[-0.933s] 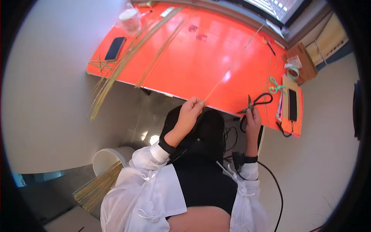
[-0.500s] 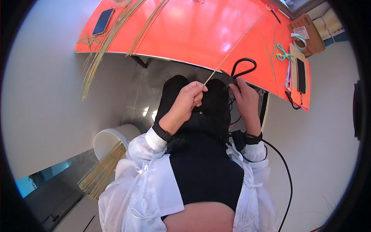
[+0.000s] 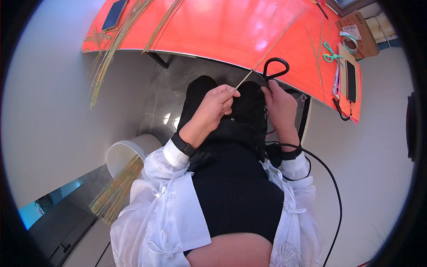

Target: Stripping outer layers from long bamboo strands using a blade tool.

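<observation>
My left hand (image 3: 216, 103) is closed, its thumb and fingers pinching the lower end of a long thin straw stalk (image 3: 281, 36). The stalk slants up and right from there across the red table. To its right, my right hand (image 3: 281, 107) is closed on black scissors (image 3: 287, 71) near the blades. Their large black handle loop points up, away from my fingers, beside the stalk. Most of the blades are hidden, so I cannot tell whether they touch the stalk. Both hands are above my lap, just short of the table's near edge.
Bundles of straw stalks (image 3: 116, 46) overhang the left of the red table (image 3: 209, 33), beside a phone (image 3: 114, 14). At right lie green scissors (image 3: 331, 55), a tape roll (image 3: 349, 43), a dark phone (image 3: 351, 81) and a cardboard box (image 3: 361, 34). A white bucket (image 3: 119, 156) holds more stalks.
The scissors have turned in my right hand, so the handle loop points more upward and less blade shows. My left hand still pinches the stalk. The whole view has shifted slightly.
</observation>
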Action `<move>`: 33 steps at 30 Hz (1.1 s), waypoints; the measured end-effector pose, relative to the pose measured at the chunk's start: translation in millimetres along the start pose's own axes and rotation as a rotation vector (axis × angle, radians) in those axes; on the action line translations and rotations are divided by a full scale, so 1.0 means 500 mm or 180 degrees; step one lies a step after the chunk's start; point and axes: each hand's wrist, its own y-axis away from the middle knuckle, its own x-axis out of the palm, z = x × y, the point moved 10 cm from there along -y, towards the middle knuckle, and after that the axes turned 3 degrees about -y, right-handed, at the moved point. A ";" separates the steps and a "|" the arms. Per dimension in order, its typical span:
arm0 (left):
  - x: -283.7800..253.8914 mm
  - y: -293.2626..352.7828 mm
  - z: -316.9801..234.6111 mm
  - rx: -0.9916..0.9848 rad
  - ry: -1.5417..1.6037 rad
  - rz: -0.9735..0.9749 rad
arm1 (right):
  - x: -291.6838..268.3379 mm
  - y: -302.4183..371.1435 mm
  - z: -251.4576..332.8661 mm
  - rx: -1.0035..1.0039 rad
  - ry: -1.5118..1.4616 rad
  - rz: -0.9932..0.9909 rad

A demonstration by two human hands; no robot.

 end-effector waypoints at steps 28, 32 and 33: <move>0.016 -0.013 0.014 -0.0065 0.0286 0.0114 | 0.000 -0.003 0.014 -0.0162 0.0179 0.0267; 0.013 -0.015 0.020 -0.0108 0.0323 0.0112 | -0.005 -0.015 -0.005 -0.0190 0.0032 0.0147; 0.011 -0.015 0.019 -0.0079 0.0342 0.0111 | -0.001 -0.014 -0.002 -0.0199 0.0025 0.0148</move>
